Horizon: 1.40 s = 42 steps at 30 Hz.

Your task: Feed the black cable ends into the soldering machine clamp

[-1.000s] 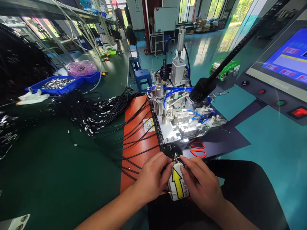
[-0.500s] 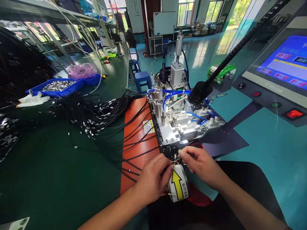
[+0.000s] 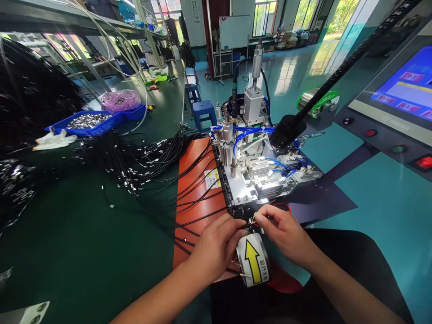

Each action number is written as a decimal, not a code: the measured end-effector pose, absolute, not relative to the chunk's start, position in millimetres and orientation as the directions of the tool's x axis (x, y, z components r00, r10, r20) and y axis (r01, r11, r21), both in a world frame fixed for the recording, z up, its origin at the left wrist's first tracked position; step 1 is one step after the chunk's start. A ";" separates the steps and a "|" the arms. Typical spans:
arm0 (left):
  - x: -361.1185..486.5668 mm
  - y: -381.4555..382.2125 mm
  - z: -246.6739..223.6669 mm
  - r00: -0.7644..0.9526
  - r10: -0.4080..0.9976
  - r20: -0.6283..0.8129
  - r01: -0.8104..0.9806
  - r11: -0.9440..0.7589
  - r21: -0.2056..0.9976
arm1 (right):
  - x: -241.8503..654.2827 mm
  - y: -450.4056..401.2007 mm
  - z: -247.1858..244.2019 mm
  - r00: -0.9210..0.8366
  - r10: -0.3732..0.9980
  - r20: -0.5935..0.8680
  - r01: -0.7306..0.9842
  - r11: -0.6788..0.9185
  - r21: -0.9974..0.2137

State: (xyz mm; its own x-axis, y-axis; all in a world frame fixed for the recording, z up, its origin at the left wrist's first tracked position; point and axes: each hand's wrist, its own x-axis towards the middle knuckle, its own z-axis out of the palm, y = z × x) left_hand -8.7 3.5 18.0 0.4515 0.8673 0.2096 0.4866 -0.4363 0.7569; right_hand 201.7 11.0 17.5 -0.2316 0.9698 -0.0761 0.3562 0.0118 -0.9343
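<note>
The left hand [image 3: 214, 243] is pinching a black cable [image 3: 249, 223]; the right hand [image 3: 286, 234] is pinching thin wires [image 3: 252, 220] at its end — apparently needing steady fingertips.

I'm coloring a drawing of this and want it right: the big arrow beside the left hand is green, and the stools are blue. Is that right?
Not quite: the head view shows that the big arrow beside the left hand is yellow, not green. The stools are blue.
</note>
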 end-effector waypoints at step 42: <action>-16.4 9.4 5.1 0.481 0.842 0.245 0.575 -0.514 0.637 | 188.7 11.0 -9.9 -0.061 0.983 -0.175 0.342 -0.144 -0.929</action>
State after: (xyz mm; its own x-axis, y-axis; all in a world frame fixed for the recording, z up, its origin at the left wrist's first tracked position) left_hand -16.4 9.4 5.1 0.4806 0.8419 0.2454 0.5746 -0.5137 0.6371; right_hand 188.7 11.0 -9.9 -0.0613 0.9826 -0.1752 0.3416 -0.1443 -0.9287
